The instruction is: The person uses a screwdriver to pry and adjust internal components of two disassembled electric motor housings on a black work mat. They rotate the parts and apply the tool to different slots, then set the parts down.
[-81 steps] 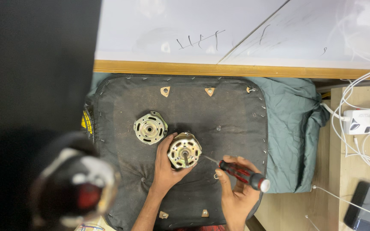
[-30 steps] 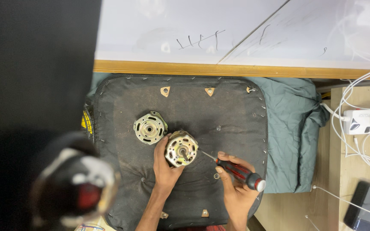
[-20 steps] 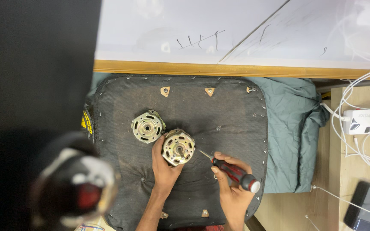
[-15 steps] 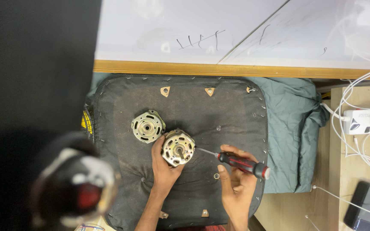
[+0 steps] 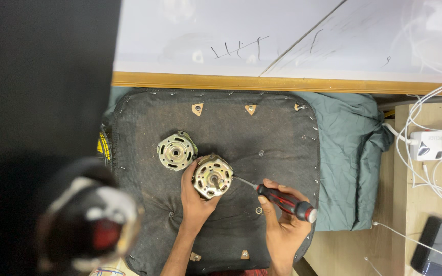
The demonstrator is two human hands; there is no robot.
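Motor (image 5: 212, 177) | left hand (image 5: 196, 200) grips housing | right hand (image 5: 281, 225) holds screwdriver (image 5: 281, 199), tip at motor's right edge | step: working fastener; next: keep tip seated.

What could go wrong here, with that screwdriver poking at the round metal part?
The red-and-black-handled screwdriver in the right hand has its tip at the side of the round silver metal motor housing. If it slips, it might jab the left hand cupping the housing. The soft black padded cushion underneath could let the housing rock.
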